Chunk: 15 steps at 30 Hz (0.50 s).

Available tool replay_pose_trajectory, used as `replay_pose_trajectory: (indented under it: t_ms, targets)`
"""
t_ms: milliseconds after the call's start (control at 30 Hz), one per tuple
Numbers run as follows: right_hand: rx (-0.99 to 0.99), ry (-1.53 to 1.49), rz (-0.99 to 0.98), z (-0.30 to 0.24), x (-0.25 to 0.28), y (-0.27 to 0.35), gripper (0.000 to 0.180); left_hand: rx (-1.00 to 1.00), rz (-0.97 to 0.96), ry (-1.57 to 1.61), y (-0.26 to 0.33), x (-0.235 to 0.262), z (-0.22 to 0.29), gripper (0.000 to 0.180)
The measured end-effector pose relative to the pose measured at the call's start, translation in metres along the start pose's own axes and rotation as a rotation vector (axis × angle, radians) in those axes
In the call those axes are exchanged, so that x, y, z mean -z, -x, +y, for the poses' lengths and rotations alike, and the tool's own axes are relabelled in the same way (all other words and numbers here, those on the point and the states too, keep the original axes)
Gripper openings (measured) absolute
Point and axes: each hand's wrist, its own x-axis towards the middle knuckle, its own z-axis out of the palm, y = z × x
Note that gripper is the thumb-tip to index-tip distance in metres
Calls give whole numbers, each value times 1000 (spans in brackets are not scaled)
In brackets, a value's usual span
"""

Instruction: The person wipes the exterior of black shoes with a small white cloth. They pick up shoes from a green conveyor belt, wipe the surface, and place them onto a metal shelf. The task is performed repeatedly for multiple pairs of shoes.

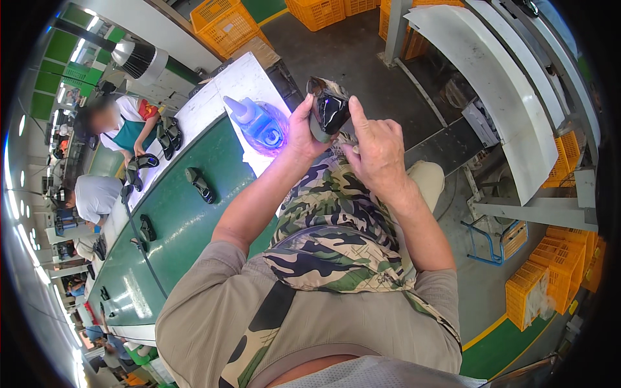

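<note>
In front of my chest, my left hand [304, 132] grips a glossy black shoe [331, 108] by its side, with the thumb along its edge. My right hand [377, 143] is on the shoe's other side. Its index finger is stretched out, with the tip at the shoe's edge; the thumb is apart and the other fingers are curled. I make out nothing held in it. Left of my left hand, a blue squeeze bottle [262, 124] with a pointed nozzle stands on a white board [249, 72], lit violet-blue.
A green conveyor belt [169, 223] carries black sandals [200, 185] on my left. Across it, a person in a green apron [132, 132] handles shoes. A lamp [139, 59] hangs at the upper left. A curved white panel [495, 87] and orange crates [561, 262] stand on the right.
</note>
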Motion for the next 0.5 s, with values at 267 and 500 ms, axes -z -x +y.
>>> replay_pose_trajectory:
  t_ms: [267, 500]
  targets:
    - [24, -42, -19, 5, -2, 6, 91, -15, 91, 48, -3, 2, -6, 42]
    - [-113, -117, 26, 21, 12, 19, 88, 35, -107, -1, -15, 5, -5, 40]
